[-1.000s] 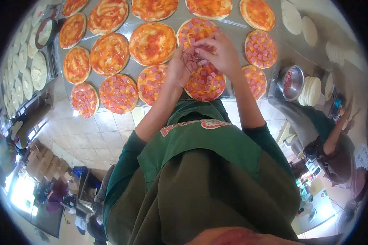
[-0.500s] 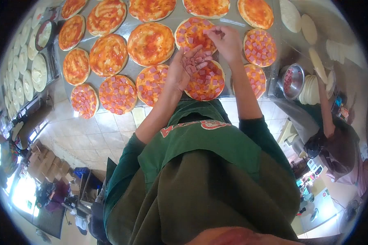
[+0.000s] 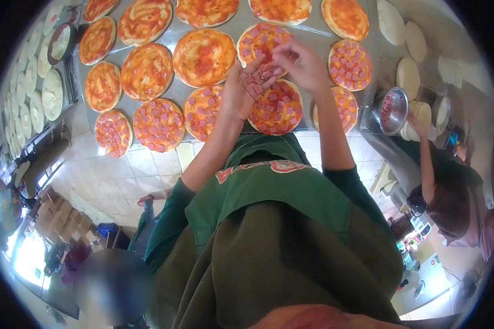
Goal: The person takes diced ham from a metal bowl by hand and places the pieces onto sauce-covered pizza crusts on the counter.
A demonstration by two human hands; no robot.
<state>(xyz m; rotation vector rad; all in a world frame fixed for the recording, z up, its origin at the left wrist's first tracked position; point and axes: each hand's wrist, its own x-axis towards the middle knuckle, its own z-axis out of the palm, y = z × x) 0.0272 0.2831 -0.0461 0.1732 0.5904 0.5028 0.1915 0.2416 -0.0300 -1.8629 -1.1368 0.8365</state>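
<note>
Palm up, my left hand (image 3: 237,93) cups a small heap of diced ham (image 3: 253,86). My right hand (image 3: 307,68) is just to its right, thumb and fingers pinched close to the left fingertips; what the pinch holds, if anything, is too small to make out. Below both hands lies a pizza base with sauce and ham cubes (image 3: 277,112). Another partly topped pizza (image 3: 260,39) is just beyond them, its lower part hidden by my fingers. To the right sits a pizza covered in ham cubes (image 3: 350,64).
Several sauced bases (image 3: 204,57) and ham-topped ones (image 3: 158,125) fill the metal table (image 3: 318,39). A steel bowl of diced ham (image 3: 392,111) stands at right, beside stacked plain bases (image 3: 418,118) and a co-worker's arm (image 3: 427,159). Plain discs (image 3: 52,96) lie far left.
My right hand has come down and closer to my left palm. The co-worker's hand has moved to the stacked bases, and a plain disc now lies flat above them. Someone has appeared behind me at lower left.
</note>
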